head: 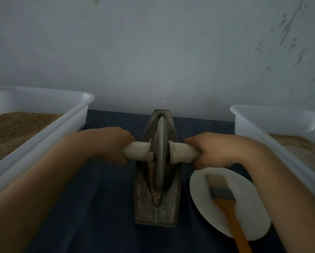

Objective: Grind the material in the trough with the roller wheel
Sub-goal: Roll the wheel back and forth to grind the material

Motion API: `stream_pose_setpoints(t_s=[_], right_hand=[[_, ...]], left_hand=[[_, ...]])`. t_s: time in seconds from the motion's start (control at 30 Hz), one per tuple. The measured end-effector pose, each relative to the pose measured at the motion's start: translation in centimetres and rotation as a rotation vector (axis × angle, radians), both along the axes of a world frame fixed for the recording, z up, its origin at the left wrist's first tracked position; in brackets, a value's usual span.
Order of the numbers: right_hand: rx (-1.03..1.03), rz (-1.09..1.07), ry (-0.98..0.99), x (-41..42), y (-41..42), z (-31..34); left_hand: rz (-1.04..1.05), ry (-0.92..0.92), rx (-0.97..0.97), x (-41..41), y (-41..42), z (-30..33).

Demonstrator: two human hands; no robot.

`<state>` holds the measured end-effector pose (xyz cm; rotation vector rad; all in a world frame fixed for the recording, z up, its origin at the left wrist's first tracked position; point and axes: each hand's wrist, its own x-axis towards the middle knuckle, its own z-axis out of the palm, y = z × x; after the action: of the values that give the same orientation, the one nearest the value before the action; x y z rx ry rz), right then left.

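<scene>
A grey metal boat-shaped trough (157, 212) lies lengthwise on the dark blue cloth at the centre. A grey roller wheel (161, 154) stands upright in its groove, about midway along. Pale brown ground material (155, 195) lies in the groove beside the wheel and toward the near end. White-wrapped handles stick out from both sides of the wheel. My left hand (114, 143) grips the left handle (137, 151). My right hand (210, 148) grips the right handle (183, 152).
A white plastic tub (69, 121) holding brown granular material stands at the left. A second white tub (262, 125) with some brown material stands at the right. A white plate (204, 194) at the near right carries an orange-handled brush (224, 196). A pale wall rises behind.
</scene>
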<state>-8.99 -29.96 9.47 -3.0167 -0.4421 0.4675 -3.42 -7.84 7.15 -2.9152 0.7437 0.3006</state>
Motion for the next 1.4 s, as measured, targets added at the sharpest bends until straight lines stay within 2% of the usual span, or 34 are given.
stream_pose_setpoints(t_s=[0.1,0.3,0.43,0.53,0.6,0.77,0.83,1.03,1.13,1.23,1.4], right_hand=[[-0.014,-0.04,-0.164,1.7,-0.2,-1.3],[-0.03,-0.06,-0.698,5.4,-1.2,-5.2],[0.013,-0.081,-0.785,5.9,-1.3,-6.1],[-0.043,-0.066,-0.726,5.4,-1.3,-5.5],[-0.084,-0.044,-0.629,4.7,-1.1,-4.7],[-0.029,-0.056,-0.208,1.9,-0.2,-1.8],[-0.066,-0.018,-0.1,0.8,0.0,-0.8],[-0.127,0.02,0.048,-0.6,0.2,0.1],[-0.05,0.009,0.015,-0.1,0.2,0.2],[-0.027,-0.041,-0.084,1.2,0.1,-0.5],[-0.055,-0.03,-0.535,4.4,-1.1,-4.0]], left_hand=[[0.037,-0.137,-0.064,1.3,-0.4,-1.1],[0.088,-0.563,-0.171,3.6,-1.4,-3.1],[0.08,-0.711,-0.203,4.2,-1.8,-3.8],[0.064,-0.665,-0.181,3.8,-1.6,-3.7],[0.06,-0.572,-0.164,3.3,-1.3,-3.3],[0.034,-0.277,-0.041,1.3,-0.5,-1.4],[0.011,-0.174,0.008,0.5,-0.4,-0.7],[-0.042,0.13,0.029,-0.9,0.5,0.9],[-0.013,0.131,-0.01,-0.3,0.5,0.4],[0.014,-0.03,-0.079,1.2,-0.1,-0.7],[0.075,-0.305,-0.163,3.0,-0.7,-2.2]])
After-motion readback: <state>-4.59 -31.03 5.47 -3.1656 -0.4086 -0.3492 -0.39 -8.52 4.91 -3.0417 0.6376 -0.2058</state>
